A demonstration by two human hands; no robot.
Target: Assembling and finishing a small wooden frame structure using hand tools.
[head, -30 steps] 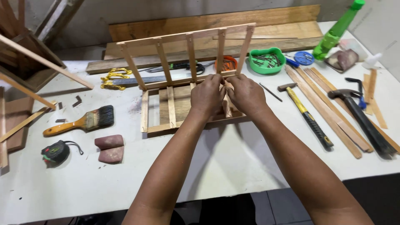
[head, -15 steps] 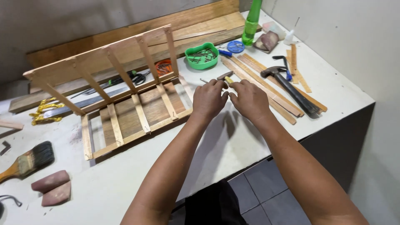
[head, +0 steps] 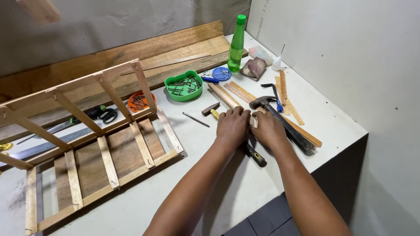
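My left hand (head: 232, 126) and my right hand (head: 267, 130) lie side by side on the white table, fingers curled over a light wooden strip (head: 253, 122) from the pile of slats (head: 238, 91). Its end shows between the two hands. A small hammer (head: 211, 109) with a yellow and black handle runs under my left hand. A larger claw hammer (head: 264, 102) with a black handle lies just beyond my right hand. The wooden slatted frame (head: 109, 148) stands apart at the left, untouched.
A green tray of nails (head: 183, 85), an orange lid (head: 140, 101) and a blue lid (head: 222, 73) sit behind the hands. A green bottle (head: 236, 43), a loose nail (head: 195, 119) and scissors (head: 103, 114) are nearby. The table edge (head: 350, 131) drops off at right.
Both hands have left the slatted frame and moved right to the wooden strips beside the hammers. The view has swung right with them, and the frame now stands alone at left.
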